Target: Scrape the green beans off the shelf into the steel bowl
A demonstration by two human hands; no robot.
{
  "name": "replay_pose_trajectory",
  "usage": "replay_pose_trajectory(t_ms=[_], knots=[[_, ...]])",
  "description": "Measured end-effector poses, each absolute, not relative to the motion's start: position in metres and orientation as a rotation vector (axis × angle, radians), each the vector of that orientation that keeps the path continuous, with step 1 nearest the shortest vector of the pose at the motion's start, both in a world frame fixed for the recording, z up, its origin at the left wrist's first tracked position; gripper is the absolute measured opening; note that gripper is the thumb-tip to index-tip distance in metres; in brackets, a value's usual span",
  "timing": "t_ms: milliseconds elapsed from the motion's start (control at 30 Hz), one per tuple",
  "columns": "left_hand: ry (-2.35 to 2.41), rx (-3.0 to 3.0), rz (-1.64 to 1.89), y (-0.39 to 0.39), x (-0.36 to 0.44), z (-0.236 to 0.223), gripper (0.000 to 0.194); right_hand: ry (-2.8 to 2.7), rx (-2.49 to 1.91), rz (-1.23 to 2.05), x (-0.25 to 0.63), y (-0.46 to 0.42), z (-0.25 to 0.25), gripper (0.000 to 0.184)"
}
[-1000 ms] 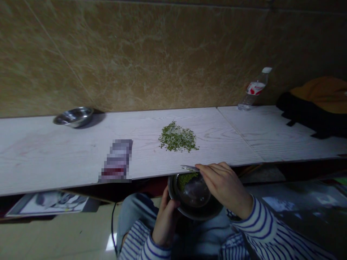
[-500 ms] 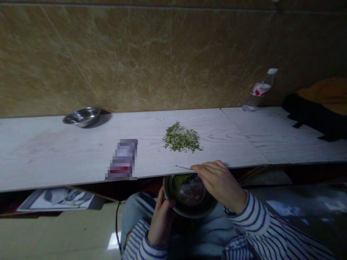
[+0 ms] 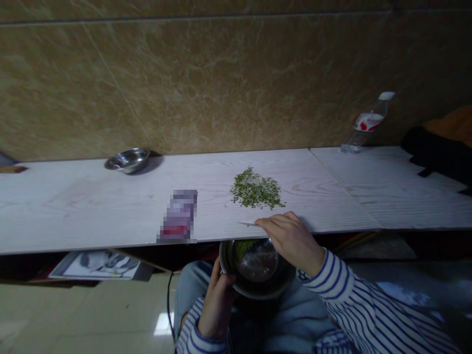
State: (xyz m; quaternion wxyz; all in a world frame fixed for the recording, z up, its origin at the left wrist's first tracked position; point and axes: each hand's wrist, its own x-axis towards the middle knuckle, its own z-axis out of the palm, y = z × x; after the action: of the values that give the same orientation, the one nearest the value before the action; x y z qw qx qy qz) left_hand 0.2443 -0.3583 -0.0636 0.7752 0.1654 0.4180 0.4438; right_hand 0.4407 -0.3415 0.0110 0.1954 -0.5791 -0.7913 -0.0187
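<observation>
Dark speck (image 3: 248, 225) now sits beside my tweezers (image 3: 252, 224), not at the tip, near the surface's (image 3: 324, 211) front edge, so probably released; right hand (image 3: 295, 243) pinches the tweezers, left hand (image 3: 217, 300) grips the metal bowl (image 3: 254, 295) below that edge.

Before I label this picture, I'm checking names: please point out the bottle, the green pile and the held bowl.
Bottle (image 3: 368, 122): head view, on its label.
Green pile (image 3: 257, 194): head view, near its middle.
Held bowl (image 3: 254, 290): head view, on its inner wall.

on the table (image 3: 84, 211), beans (image 3: 255, 191) lie between bowl (image 3: 128, 161) and bottle (image 3: 365, 123).
</observation>
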Motion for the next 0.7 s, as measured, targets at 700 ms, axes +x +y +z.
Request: replay_pose_trajectory(t_ms=[700], knots=[[0.819, 0.318, 0.904, -0.357, 0.248, -0.081, 0.074, -2.125, -1.733, -0.126, 0.499, -0.314, 0.003, 0.03]])
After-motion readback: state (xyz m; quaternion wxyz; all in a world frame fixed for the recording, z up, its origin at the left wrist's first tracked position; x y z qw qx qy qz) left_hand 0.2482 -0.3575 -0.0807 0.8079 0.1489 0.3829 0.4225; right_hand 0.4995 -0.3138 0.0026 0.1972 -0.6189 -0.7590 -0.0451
